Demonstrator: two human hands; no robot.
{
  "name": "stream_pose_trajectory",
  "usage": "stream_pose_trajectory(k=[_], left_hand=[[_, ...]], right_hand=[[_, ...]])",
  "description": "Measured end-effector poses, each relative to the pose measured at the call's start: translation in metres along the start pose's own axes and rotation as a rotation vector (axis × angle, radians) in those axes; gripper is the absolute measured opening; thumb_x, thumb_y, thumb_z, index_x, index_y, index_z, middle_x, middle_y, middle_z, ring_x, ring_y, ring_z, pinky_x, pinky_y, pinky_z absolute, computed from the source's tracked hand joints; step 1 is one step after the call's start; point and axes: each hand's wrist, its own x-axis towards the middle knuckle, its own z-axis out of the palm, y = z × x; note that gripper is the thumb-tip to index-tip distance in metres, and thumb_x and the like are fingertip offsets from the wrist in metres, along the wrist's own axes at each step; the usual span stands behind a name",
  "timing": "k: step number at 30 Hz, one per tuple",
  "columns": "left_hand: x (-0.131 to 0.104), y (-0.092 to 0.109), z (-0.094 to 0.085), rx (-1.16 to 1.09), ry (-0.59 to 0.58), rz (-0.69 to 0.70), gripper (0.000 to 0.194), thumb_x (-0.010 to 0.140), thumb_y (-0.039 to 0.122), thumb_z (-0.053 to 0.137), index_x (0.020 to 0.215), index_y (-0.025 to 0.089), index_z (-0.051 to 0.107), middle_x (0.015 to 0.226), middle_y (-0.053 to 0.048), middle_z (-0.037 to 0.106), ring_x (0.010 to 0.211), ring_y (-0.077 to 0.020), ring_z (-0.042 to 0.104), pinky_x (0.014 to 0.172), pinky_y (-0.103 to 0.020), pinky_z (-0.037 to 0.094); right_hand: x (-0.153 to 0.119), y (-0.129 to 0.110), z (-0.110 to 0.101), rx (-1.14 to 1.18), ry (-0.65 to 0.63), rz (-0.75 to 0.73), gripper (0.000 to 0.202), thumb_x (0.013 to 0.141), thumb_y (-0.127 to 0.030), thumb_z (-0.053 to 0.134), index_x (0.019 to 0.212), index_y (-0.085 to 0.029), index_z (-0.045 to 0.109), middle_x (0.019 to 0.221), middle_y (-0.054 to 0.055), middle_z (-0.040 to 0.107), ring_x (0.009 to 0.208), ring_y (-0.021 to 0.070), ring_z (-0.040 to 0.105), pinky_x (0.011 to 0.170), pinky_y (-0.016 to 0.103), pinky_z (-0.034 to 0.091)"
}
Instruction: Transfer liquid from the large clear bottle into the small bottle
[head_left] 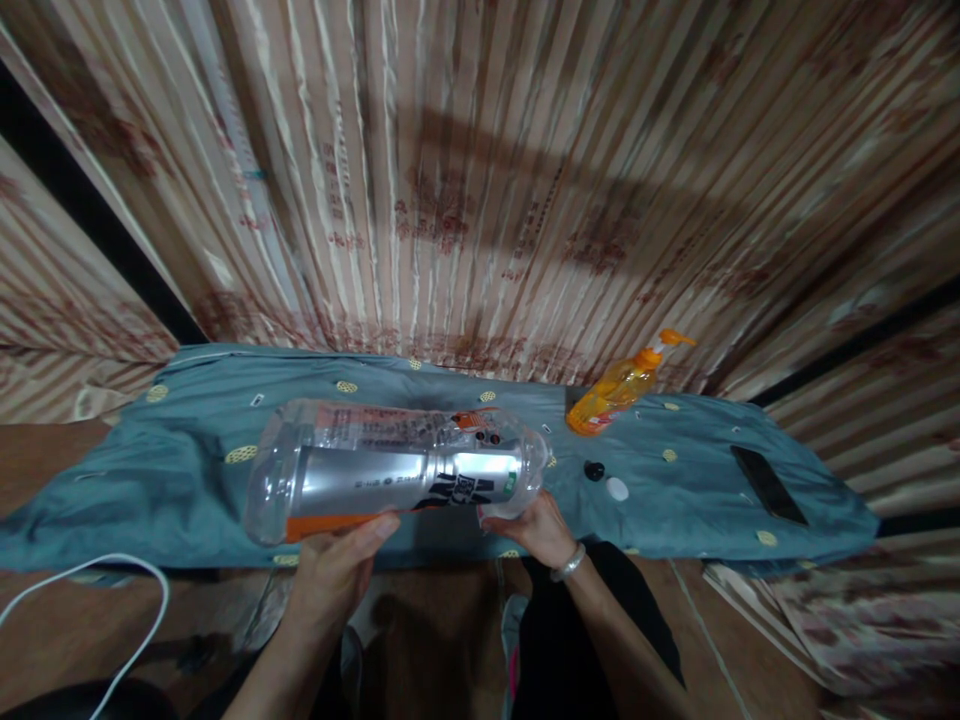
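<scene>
In the head view, the person's 2 hands are at a large clear bottle (401,455), which lies on its side in the air above the near half of a teal cloth (180,440). The bottle's broad end points left and its tapered end right; a silver label (367,482) with an orange lower edge and dark lettering wraps it.

The left hand (334,562) holds the bottle from below, toward the broad end: the thumb lies along the label's lower edge, and the other fingers are mostly hidden behind and beneath. The right hand (538,530) is at the underside of the tapered end, its fingers curled inward; they touch the lower edge there, but whether they pinch the bottle itself or the label cannot be told. A silver bracelet (568,563) circles the right wrist.

To the right of the bottle, 2 small round things lie close together on the cloth: a black cap (594,470) and a white disc (617,489). Beyond them stands a pump bottle (613,392) with an orange top and yellow-orange contents. Well apart, near the cloth's right end, lies a black phone (769,485). Behind everything hangs a pleated beige curtain (465,180) with reddish prints. A white cable (142,560) loops at the lower left, above the brown floor (720,640).
</scene>
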Motion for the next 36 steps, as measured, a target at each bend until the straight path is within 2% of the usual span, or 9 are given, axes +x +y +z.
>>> stream_pose_trajectory(k=[4,10,14,20,27,31,34,36], left_hand=[[0.003,0.001,-0.003,-0.014,-0.081,0.052,0.041,0.053,0.026,0.084,0.093,0.020,0.077,0.075,-0.002,0.079,0.086,-0.0276,0.075,0.090,-0.037,0.056],[0.003,0.002,-0.002,0.002,-0.064,0.043,0.045,0.050,0.030,0.085,0.093,0.020,0.077,0.075,-0.003,0.079,0.073,-0.0253,0.075,0.081,-0.035,0.060],[0.005,0.000,-0.001,0.003,-0.035,0.040,0.051,0.046,0.035,0.087,0.093,0.018,0.077,0.066,-0.002,0.077,0.064,-0.0244,0.073,0.074,-0.034,0.061],[0.006,-0.002,-0.006,0.011,-0.089,0.039,0.044,0.053,0.033,0.085,0.094,0.018,0.078,0.068,-0.003,0.077,0.072,-0.0271,0.074,0.082,-0.039,0.059],[0.008,-0.007,-0.010,-0.005,-0.127,0.040,0.029,0.056,0.031,0.084,0.081,0.019,0.078,0.063,-0.003,0.076,0.072,-0.0269,0.074,0.085,-0.040,0.058],[0.006,-0.003,-0.004,-0.008,-0.078,0.045,0.032,0.051,0.031,0.085,0.080,0.019,0.078,0.062,-0.002,0.075,0.070,-0.0239,0.073,0.079,-0.034,0.060],[0.006,0.001,0.002,-0.018,-0.033,0.023,0.030,0.044,0.034,0.087,0.068,0.020,0.076,0.058,-0.001,0.074,0.062,-0.0210,0.071,0.072,-0.030,0.060],[0.006,0.002,0.002,-0.020,-0.056,0.023,0.027,0.044,0.036,0.087,0.061,0.020,0.074,0.057,-0.002,0.073,0.062,-0.0214,0.071,0.073,-0.032,0.060]], right_hand=[[0.000,0.001,0.001,-0.017,0.012,0.012,0.031,0.065,-0.031,0.080,0.093,-0.020,0.073,0.086,0.004,0.077,0.089,0.0291,0.071,0.084,0.040,0.055],[0.000,0.003,0.001,-0.016,0.019,0.011,0.031,0.065,-0.032,0.079,0.093,-0.020,0.073,0.085,0.004,0.077,0.090,0.0293,0.071,0.083,0.040,0.055],[0.000,0.001,0.000,-0.021,0.021,-0.002,0.030,0.065,-0.032,0.079,0.092,-0.020,0.073,0.087,0.004,0.077,0.089,0.0290,0.071,0.082,0.040,0.056],[0.000,0.001,0.000,0.000,-0.011,0.010,0.026,0.067,-0.031,0.079,0.090,-0.020,0.073,0.084,0.004,0.077,0.086,0.0288,0.072,0.083,0.041,0.055],[0.000,0.002,0.001,-0.001,0.023,-0.019,0.028,0.067,-0.031,0.079,0.091,-0.019,0.072,0.090,0.006,0.077,0.085,0.0283,0.071,0.082,0.041,0.055],[0.001,0.003,0.002,-0.006,0.025,-0.021,0.024,0.066,-0.029,0.080,0.087,-0.019,0.072,0.088,0.006,0.077,0.085,0.0280,0.071,0.082,0.039,0.055],[0.001,0.004,0.002,-0.014,0.035,-0.025,0.025,0.065,-0.028,0.080,0.087,-0.019,0.073,0.088,0.006,0.076,0.085,0.0279,0.071,0.082,0.039,0.055],[0.001,0.004,0.002,-0.020,0.040,-0.027,0.026,0.064,-0.028,0.081,0.087,-0.019,0.073,0.089,0.006,0.076,0.085,0.0281,0.070,0.082,0.039,0.055]])
